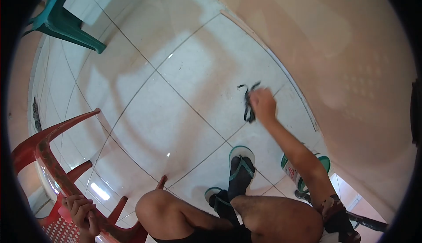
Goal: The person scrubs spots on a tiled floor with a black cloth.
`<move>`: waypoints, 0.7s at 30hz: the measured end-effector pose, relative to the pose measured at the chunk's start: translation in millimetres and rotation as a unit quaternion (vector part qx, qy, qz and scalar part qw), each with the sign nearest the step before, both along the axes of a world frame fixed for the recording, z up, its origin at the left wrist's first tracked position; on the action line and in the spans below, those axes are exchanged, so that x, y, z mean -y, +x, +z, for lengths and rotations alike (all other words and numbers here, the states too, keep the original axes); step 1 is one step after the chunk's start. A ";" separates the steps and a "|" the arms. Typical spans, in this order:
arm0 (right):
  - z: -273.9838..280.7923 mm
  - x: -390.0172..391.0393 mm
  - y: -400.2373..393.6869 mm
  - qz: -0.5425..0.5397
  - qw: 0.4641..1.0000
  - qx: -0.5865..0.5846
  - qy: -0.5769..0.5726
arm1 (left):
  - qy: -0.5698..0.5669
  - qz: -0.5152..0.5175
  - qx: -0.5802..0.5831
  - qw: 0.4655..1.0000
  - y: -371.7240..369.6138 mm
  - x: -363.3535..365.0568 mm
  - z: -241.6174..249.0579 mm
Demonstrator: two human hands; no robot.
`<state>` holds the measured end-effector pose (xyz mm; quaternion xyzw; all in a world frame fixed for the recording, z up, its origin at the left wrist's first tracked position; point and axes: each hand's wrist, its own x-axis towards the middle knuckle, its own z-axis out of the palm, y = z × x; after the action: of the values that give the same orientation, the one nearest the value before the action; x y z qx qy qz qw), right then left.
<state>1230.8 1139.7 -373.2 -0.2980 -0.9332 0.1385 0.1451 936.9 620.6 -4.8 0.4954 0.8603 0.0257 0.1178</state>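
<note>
My right hand [263, 105] is stretched out low over the tiled floor, its fingers closed and a little blurred. It grips a black strap [248, 111], a thin, bunched-up band whose loose ends stick out past the fingers. At the lower left, my left hand [82, 214] is curled beside the frame of a red plastic chair [57, 179]. A pinkish-red piece [65, 213] shows at its fingers; its kind cannot be made out.
Below me are my feet in dark socks and green-strapped flip-flops [241, 169]. Under my right forearm stands a green-and-white tub [290, 168]. A green plastic chair [66, 25] stands at the upper left. A beige wall [343, 67] runs along the right.
</note>
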 end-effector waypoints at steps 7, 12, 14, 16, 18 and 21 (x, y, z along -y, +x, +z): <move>-5.5 0.9 -31.6 0.074 0.997 -0.004 0.005 | 0.019 -0.005 -0.017 1.000 -0.1 -4.8 -3.0; 14.1 -42.3 -75.5 -0.044 0.997 -0.064 -0.018 | 0.034 0.005 -0.003 0.999 1.1 -9.5 -2.5; 12.5 -27.3 -76.9 0.002 0.997 -0.076 -0.031 | 0.034 0.010 -0.012 0.999 0.5 -8.2 -2.7; 14.7 -20.1 -75.8 0.081 0.996 -0.033 -0.020 | 0.034 0.008 0.000 0.999 0.5 -6.2 -4.5; 8.3 -38.5 -88.1 0.100 0.995 -0.031 -0.004 | 0.034 0.026 0.004 0.999 1.8 -4.7 -6.0; 6.9 -66.8 -123.8 0.123 0.991 -0.031 0.047 | 0.038 0.012 -0.005 0.999 0.1 0.8 -8.4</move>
<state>1107.0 1206.5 -366.3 -0.1698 -0.9633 0.1200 0.1697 937.0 619.8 -13.3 0.4894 0.8650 0.0577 0.0945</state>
